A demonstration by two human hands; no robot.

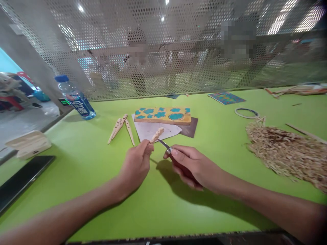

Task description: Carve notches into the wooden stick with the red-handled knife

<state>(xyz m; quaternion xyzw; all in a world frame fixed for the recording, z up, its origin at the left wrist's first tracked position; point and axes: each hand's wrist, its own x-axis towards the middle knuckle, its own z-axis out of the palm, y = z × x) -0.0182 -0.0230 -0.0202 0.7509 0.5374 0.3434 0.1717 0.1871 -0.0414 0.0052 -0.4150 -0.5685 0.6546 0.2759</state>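
In the middle of the head view my left hand point(136, 161) is closed around the lower part of a small carved wooden stick point(157, 134), whose knobbly pale end points up and right. My right hand point(191, 163) grips the dark reddish handle of a carving knife point(165, 144). Its short curved blade points up and left, close beside the stick; whether it touches the wood I cannot tell. Several carved pieces point(119, 127) with notched ends and tapered tips lie together to the left. Behind my hands a yellow board with blue patches point(163, 116) rests on white paper point(143, 131).
A heap of wood shavings point(283, 149) spreads at the right, near a tape roll point(246, 113). At the left are a water bottle point(80, 102), an open white case point(29, 144) and a dark phone or tablet point(24, 180). A perforated metal screen point(163, 68) borders the green table's back.
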